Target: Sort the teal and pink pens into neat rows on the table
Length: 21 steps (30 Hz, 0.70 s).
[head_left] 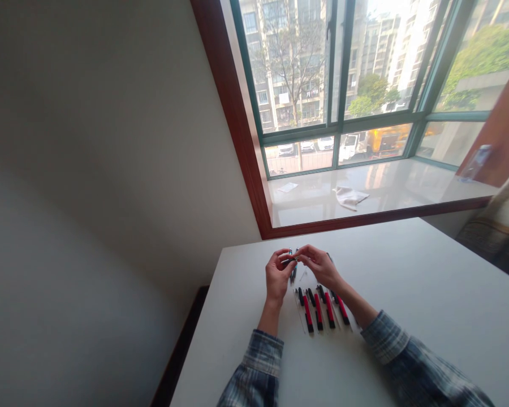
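My left hand [277, 275] is closed around a small dark pen part [288, 261], held above the far side of the table. The fingertips of my right hand [320, 265] pinch at the right end of that same part, so its tip is mostly hidden. Just beneath the hands lie a few dark slim pens [294, 275], partly covered by my fingers. Nearer to me is a row of several red-and-black pen barrels [318, 311], with short black pen pieces [311, 297] at their far ends. Thin whitish refills [300, 312] lie between the barrels.
The white table [237, 316] meets a wall [131, 169] on the left. Beyond its far edge is a windowsill [305, 209] with a crumpled white cloth [350, 198], a paper piece [287, 187] and a clear bottle [476, 163]. A curtain [498, 232] hangs at the right.
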Available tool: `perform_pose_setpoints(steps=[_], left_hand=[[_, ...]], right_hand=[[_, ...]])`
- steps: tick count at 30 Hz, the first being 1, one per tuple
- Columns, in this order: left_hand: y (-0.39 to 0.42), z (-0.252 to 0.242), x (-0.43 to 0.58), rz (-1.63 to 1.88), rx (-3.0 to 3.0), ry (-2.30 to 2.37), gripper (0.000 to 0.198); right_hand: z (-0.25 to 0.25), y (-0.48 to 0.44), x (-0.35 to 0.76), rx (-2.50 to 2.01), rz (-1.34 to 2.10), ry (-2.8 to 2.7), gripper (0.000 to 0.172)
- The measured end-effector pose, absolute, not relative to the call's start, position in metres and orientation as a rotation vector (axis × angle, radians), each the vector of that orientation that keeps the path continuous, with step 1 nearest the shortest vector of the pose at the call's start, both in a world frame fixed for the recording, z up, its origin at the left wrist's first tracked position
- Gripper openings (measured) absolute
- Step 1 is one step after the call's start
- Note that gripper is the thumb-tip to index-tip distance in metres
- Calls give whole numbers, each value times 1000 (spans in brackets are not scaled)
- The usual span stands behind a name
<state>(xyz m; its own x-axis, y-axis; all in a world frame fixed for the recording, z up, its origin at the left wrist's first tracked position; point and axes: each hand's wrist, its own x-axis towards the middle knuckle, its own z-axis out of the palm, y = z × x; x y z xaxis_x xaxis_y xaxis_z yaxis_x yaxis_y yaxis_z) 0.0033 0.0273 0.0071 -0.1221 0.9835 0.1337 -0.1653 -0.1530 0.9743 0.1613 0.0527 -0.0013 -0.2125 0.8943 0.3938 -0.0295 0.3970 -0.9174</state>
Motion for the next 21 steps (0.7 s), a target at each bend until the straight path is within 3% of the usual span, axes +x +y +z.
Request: perform_pose_setpoints(steps=[5, 13, 21], left_hand=[[30, 3, 2, 1539, 1001, 1061, 54], [32, 1, 2, 1561, 1167, 1191, 26], [28, 3, 3, 1501, 1322, 1216, 20]], right_hand=[[-8, 53, 159, -811, 1113, -1563, 25], [-10, 59, 164, -901, 985, -1416, 25], [-6, 59, 167, -903, 985, -1453, 27]])
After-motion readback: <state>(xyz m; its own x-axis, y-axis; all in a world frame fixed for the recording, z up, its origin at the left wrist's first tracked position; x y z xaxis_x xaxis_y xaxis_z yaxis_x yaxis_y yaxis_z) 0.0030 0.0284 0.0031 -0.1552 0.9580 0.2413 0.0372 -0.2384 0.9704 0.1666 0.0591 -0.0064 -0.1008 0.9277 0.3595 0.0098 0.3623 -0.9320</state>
